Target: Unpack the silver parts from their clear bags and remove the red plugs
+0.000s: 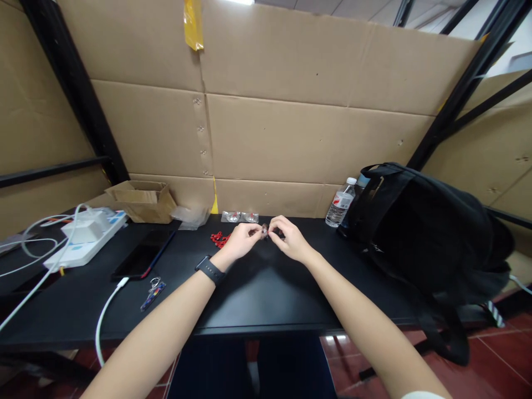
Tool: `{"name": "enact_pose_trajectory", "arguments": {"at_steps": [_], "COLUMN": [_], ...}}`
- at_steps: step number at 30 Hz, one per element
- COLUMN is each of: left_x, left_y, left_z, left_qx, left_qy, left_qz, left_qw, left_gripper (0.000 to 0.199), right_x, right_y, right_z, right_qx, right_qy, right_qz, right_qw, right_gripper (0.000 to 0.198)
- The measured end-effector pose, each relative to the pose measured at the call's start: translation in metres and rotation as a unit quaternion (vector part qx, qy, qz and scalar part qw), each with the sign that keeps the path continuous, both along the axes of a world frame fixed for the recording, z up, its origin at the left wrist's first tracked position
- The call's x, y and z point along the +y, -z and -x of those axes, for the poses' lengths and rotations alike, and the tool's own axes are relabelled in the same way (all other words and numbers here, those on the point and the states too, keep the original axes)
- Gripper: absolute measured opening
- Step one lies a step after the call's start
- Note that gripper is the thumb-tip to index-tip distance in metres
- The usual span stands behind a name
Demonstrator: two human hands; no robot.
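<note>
Over the middle of the black table, my left hand and my right hand meet with pinched fingertips. Between them is a small, partly clear round piece with a dark and reddish look; its kind is too small to make out. The left fingers close on it, while a tiny bit of red shows at the right fingertips. Beside my left hand lies a pile of small red pieces, partly hidden by that hand. Just behind, clear packaging holds shiny round items with red bits.
At left are an open cardboard box, plastic bags, a power strip, a phone, a white cable and a keychain. A water bottle and black backpack stand right. Cardboard walls enclose the back.
</note>
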State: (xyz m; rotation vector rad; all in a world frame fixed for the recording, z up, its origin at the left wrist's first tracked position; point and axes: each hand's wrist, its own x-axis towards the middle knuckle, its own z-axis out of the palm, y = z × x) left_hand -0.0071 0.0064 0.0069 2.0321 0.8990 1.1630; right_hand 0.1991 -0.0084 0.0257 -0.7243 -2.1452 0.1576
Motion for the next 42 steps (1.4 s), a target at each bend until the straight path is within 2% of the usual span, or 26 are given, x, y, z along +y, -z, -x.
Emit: {"name": "enact_pose_trajectory", "arguments": {"at_steps": [5, 11, 17, 22, 26, 29, 35, 38, 42], "left_x": [-0.004, -0.006, -0.01, -0.011, -0.01, -0.007, -0.003, 0.007, 0.031], "left_y": [0.0, 0.005, -0.005, -0.009, -0.002, 0.004, 0.006, 0.004, 0.002], "left_z": [-0.001, -0.005, -0.001, 0.004, 0.005, 0.006, 0.005, 0.018, 0.062], "left_qx": [0.05, 0.105, 0.074, 0.094, 0.156, 0.198, 0.244, 0.26, 0.282], "left_qy": [-0.025, -0.022, -0.064, 0.02, 0.028, 0.061, 0.068, 0.028, -0.136], "left_qz": [-0.017, -0.023, -0.054, -0.035, -0.075, -0.079, -0.124, -0.144, -0.143], "left_qw": [0.998, 0.994, 0.994, 0.995, 0.984, 0.975, 0.959, 0.954, 0.939], "left_gripper": [0.027, 0.026, 0.028, 0.025, 0.018, 0.014, 0.02, 0.024, 0.03], "right_x": [0.0, 0.002, 0.005, 0.006, 0.007, 0.008, 0.014, 0.017, 0.02], "right_y": [0.002, 0.007, 0.014, 0.015, 0.018, 0.021, 0.027, 0.027, 0.023], "right_z": [-0.002, -0.002, 0.0, 0.0, 0.0, 0.001, 0.002, 0.0, -0.009], "right_qx": [-0.007, 0.016, -0.012, -0.024, -0.03, -0.042, -0.051, -0.045, -0.061], "right_qy": [0.006, 0.021, 0.031, 0.027, 0.025, 0.022, 0.033, 0.025, 0.021], "right_qz": [0.049, 0.115, 0.099, 0.089, 0.114, 0.113, 0.105, 0.113, 0.118], "right_qw": [0.999, 0.993, 0.995, 0.995, 0.993, 0.992, 0.993, 0.992, 0.991], "right_gripper": [0.003, 0.007, 0.006, 0.005, 0.005, 0.008, 0.007, 0.006, 0.008]}}
